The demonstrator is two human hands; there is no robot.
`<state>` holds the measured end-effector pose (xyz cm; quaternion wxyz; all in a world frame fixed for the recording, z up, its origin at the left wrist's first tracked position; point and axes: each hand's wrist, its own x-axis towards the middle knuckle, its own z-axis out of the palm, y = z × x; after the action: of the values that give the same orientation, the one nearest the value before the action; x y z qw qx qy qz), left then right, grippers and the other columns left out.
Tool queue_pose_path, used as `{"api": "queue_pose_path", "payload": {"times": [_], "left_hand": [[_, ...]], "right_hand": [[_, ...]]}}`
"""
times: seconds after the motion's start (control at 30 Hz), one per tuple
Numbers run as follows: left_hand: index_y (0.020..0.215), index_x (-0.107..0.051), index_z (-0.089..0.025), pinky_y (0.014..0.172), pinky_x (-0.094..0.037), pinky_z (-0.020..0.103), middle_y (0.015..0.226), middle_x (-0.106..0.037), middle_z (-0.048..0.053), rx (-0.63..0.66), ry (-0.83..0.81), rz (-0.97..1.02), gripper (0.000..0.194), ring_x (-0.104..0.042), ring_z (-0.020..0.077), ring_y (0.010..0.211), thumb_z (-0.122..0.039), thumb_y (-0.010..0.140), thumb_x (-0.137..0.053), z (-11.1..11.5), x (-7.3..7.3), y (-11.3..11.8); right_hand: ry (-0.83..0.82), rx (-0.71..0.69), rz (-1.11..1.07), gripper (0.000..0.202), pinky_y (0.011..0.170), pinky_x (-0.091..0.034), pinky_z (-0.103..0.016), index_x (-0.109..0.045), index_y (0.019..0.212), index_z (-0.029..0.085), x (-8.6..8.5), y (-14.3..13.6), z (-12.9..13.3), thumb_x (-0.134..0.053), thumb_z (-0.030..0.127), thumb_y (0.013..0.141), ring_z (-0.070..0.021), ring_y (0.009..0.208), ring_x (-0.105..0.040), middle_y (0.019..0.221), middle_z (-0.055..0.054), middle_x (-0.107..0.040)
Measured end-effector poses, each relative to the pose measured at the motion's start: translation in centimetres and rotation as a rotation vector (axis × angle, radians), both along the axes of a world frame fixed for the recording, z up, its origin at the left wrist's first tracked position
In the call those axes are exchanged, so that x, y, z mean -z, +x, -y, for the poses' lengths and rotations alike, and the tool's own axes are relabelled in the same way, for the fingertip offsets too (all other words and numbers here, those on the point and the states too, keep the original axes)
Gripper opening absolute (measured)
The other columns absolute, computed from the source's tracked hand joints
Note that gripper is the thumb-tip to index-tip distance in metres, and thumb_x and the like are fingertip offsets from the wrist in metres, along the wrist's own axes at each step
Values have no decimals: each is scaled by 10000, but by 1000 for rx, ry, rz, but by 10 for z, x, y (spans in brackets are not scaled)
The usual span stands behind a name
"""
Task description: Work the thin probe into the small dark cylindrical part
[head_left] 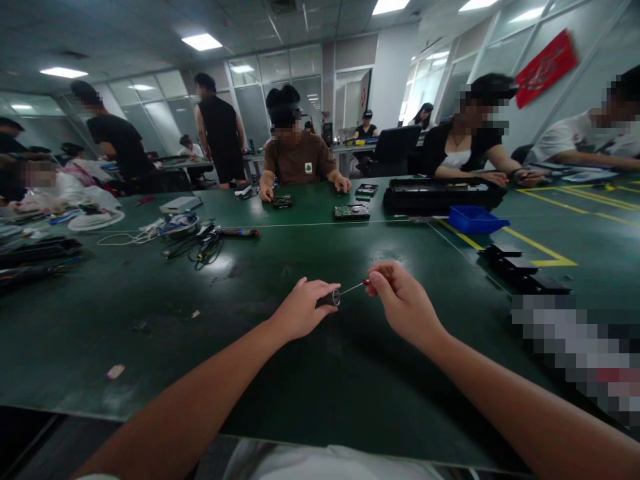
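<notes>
My left hand (306,303) is closed around a small dark cylindrical part (329,299) with a shiny metal ring at the end facing right. In my right hand (400,297) is a screwdriver (353,289), its reddish handle pinched between thumb and fingers. The thin shaft points left, and its tip is at the ringed end of the cylinder; how far it reaches inside I cannot tell. Both hands are just above the green tabletop (300,400), near the middle of the view.
Across the table a person in brown (300,160) handles a small dark device (281,202). Nearby lie a hard drive (351,212), a long black housing (443,195) and a blue bin (477,219). Tangled cables (200,243) lie left; black parts (523,270) stand right.
</notes>
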<state>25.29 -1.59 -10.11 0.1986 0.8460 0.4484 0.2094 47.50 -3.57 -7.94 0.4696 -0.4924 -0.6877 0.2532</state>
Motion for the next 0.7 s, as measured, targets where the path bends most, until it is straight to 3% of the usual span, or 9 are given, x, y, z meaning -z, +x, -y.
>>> {"api": "queue_pose_path", "payload": {"times": [0.43,0.6,0.7], "left_hand": [[1376,-538,-266,1202,-177,569,1324,-608,74,23,0,-46,471,-519,253,1281,-300,915,-628,-3,7,3],[1325,-587,-233,1105,-382,445,1257,-637,68,11,18,13,435,-568,241,1184,-285,897,-652,-3,2,4],[1276,-617,-222,1046,-435,366,1230,-645,58,-6,-3,101,395,-586,221,1140,-256,885,-661,0,-3,5]], "right_hand": [[50,-1,165,172,677,-483,-348,-554,976,226,-7,-1,3,-449,363,980,-213,739,-662,793,-41,-677],[100,63,188,186,658,-457,-342,-551,949,222,-6,1,2,-435,364,978,-209,711,-637,783,-44,-660],[76,90,183,207,615,-434,-327,-562,939,216,-5,2,1,-433,373,979,-196,667,-613,769,-38,-652]]}}
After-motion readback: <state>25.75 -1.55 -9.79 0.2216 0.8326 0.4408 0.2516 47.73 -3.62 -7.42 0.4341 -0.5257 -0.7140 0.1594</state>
